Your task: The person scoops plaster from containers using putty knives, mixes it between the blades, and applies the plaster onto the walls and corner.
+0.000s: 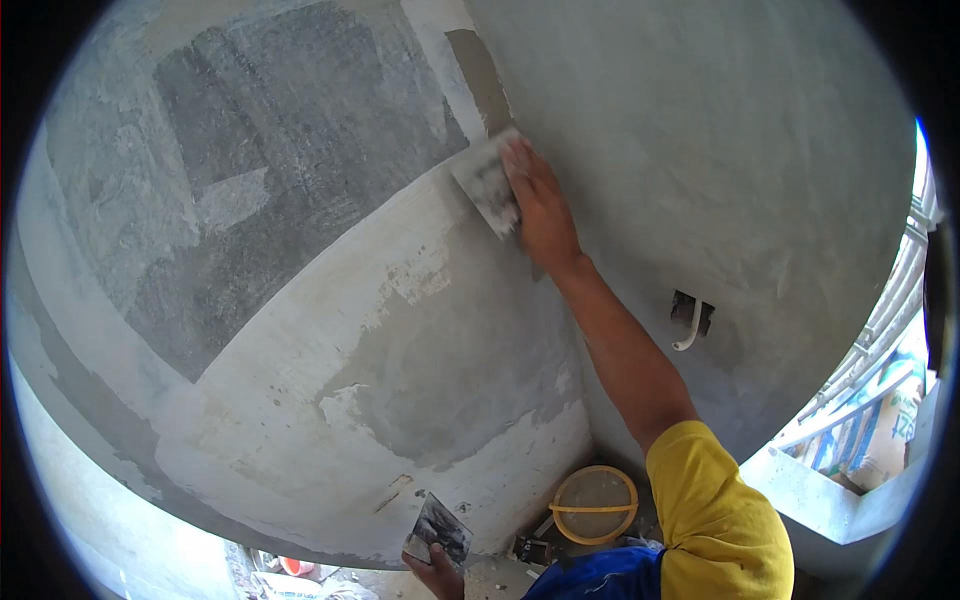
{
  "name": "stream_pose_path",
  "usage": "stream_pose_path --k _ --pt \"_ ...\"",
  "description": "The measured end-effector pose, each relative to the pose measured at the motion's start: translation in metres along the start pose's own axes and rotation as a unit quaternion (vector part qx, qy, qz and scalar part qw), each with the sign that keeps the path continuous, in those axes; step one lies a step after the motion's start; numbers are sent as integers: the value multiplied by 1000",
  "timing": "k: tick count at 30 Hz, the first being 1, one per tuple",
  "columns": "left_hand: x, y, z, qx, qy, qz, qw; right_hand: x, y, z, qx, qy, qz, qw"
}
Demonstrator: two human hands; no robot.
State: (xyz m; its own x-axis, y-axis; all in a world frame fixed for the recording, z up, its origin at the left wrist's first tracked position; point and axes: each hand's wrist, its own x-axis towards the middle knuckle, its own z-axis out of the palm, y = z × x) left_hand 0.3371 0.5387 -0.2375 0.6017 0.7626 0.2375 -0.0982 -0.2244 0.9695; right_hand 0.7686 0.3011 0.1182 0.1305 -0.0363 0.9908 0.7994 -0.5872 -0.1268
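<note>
My right hand point(548, 215) is up at the inner corner where two plastered walls meet. Its fingers press a flat, putty-smeared blade point(484, 185) against the left wall point(290, 350), just under a brown-grey bare strip. Low in the view, my left hand point(437, 577) grips a second flat blade point(442, 528), dark with grey smears, thumb over its lower edge. That one is held away from the wall's surface, near its foot. White and grey skim patches cover the left wall beside a darker rough area point(270, 150).
A recessed socket box point(692, 312) with a white conduit poking out sits in the right wall point(730, 150). On the floor in the corner stands a round, yellow-rimmed container point(594, 504) with a bar across it. Window bars point(870, 320) and sacks point(890, 425) show at far right.
</note>
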Motion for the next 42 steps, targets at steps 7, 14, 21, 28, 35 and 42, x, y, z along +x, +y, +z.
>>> stream_pose_path --k 7,14,21,28,35,42 --pt "-2 45 33 29 36 79 996 49 10 17 -26 9 -28 999" --pt "-10 54 35 25 62 48 997 -42 17 16 -20 -41 22 999" --pt "-16 82 44 54 93 0 994 40 4 3 -4 33 -25 999" --pt "-13 60 43 89 78 38 992 88 16 25 -27 33 -26 999" --pt "-7 49 37 85 113 105 984 -73 25 24 -10 -38 43 998" --pt "-8 81 47 34 53 9 998 67 -3 14 11 63 -31 997"
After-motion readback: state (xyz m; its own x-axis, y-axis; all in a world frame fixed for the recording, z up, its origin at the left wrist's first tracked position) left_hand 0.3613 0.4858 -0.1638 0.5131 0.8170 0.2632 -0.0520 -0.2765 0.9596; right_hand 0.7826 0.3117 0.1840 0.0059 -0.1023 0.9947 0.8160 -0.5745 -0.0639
